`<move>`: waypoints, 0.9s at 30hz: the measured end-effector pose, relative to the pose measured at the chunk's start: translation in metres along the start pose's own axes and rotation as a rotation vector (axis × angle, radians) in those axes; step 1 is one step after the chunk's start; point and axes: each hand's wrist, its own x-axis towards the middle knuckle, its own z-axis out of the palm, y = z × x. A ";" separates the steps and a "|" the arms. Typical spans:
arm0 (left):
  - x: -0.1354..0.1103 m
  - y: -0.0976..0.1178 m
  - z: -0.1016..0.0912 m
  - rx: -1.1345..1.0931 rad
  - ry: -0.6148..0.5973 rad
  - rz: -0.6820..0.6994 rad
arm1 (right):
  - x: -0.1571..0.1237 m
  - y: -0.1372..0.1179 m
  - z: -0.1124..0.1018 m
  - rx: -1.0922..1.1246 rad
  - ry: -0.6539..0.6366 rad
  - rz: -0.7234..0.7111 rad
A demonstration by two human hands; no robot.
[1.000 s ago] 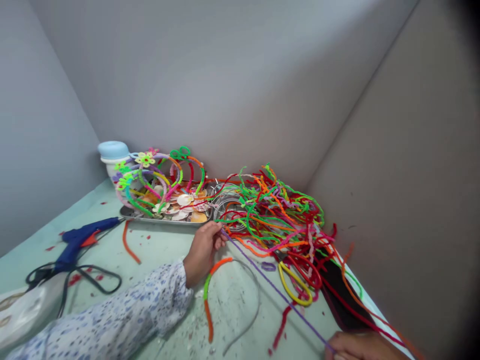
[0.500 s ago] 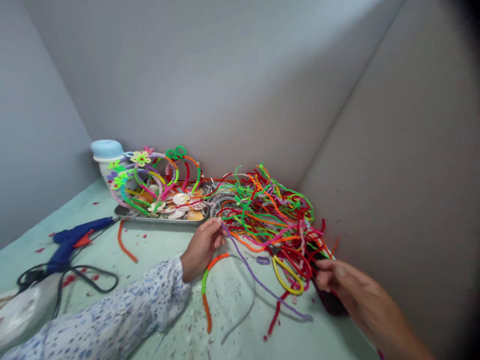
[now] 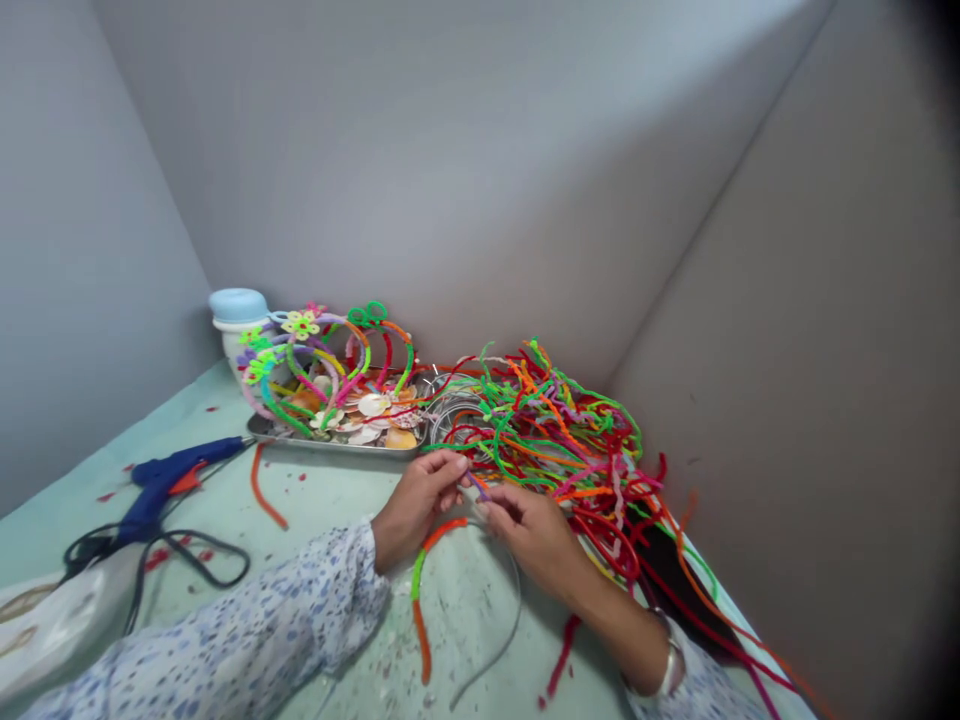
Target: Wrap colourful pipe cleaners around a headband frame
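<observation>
A purple pipe cleaner (image 3: 475,485) spans the short gap between my two hands, mostly hidden by the fingers. My left hand (image 3: 421,502) pinches one part of it between thumb and fingertips. Close by on the right, my right hand (image 3: 534,532) is closed on the same strip. Just below them on the table lies a thin grey headband (image 3: 517,610), its left side wrapped in orange and green. Behind my hands spreads a tangled heap of colourful pipe cleaners (image 3: 570,420).
A metal tray (image 3: 337,447) holds shells and several wrapped headbands (image 3: 364,345). Beside it stands a white bottle with a blue lid (image 3: 238,305). A blue glue gun (image 3: 161,478) and its black cord lie at left, above a plastic bag (image 3: 71,625). Walls rise behind and right.
My right hand has moved left from the table's right side to meet my left hand and now grips the purple pipe cleaner. Its long hanging length no longer shows.
</observation>
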 end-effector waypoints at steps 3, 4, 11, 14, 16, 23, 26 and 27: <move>-0.001 0.000 0.001 0.034 0.011 0.007 | -0.003 0.005 0.000 0.028 0.026 0.059; -0.001 -0.001 0.002 0.047 0.019 0.011 | -0.005 0.005 0.000 0.049 0.027 0.076; 0.001 -0.009 0.005 0.090 0.115 0.051 | -0.004 0.009 0.015 0.480 -0.088 0.285; 0.002 -0.005 0.004 0.087 0.081 0.019 | -0.002 0.013 0.015 0.681 -0.089 0.374; 0.001 -0.001 0.004 0.077 0.036 -0.010 | -0.002 0.014 0.013 0.743 -0.079 0.401; -0.001 0.002 0.004 0.050 -0.054 -0.041 | -0.004 0.011 0.010 0.801 -0.085 0.427; -0.001 0.001 0.003 0.043 -0.058 -0.030 | -0.003 0.012 0.010 0.805 -0.102 0.423; -0.001 0.001 0.003 0.041 -0.058 -0.029 | -0.003 0.013 0.011 0.800 -0.105 0.421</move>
